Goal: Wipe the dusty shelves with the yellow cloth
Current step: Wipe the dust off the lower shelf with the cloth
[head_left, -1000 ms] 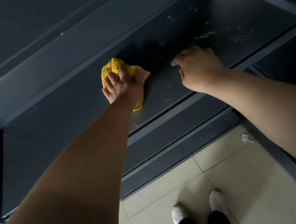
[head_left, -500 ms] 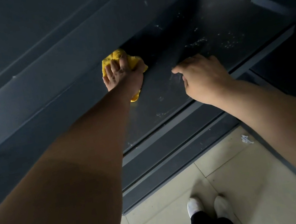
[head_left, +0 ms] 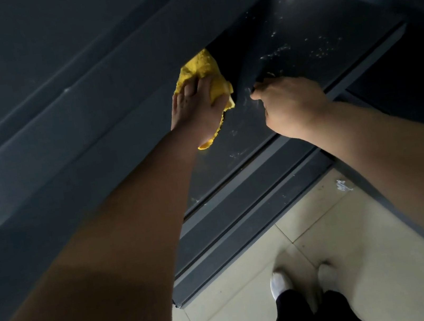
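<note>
Upper left of frame: dark underside and front rail of the shelf above (head_left: 63, 106), unlit, nothing on it that I can make out. Centre: my left hand (head_left: 194, 110), fingers spread and pressed flat on the yellow cloth (head_left: 202, 73), which is bunched beneath my palm, with its far end pushed back into the shadowed rear of the dusty shelf (head_left: 251, 137). Right of centre: my right hand (head_left: 293, 103), just beside the cloth, fingers curled under with the knuckles resting on the shelf surface; it grips nothing that I can see. Upper right: pale dust specks and smears (head_left: 298, 49) scattered over the unwiped stretch of the shelf. Lower right: tiled floor (head_left: 357, 242) and my white shoes (head_left: 280, 282). Key relation: the shelf's long axis runs from lower left to upper right, and the dust lies to the upper right of the cloth, beyond my right hand. I judge the next stroke goes that way, with the right hand in its path.
</note>
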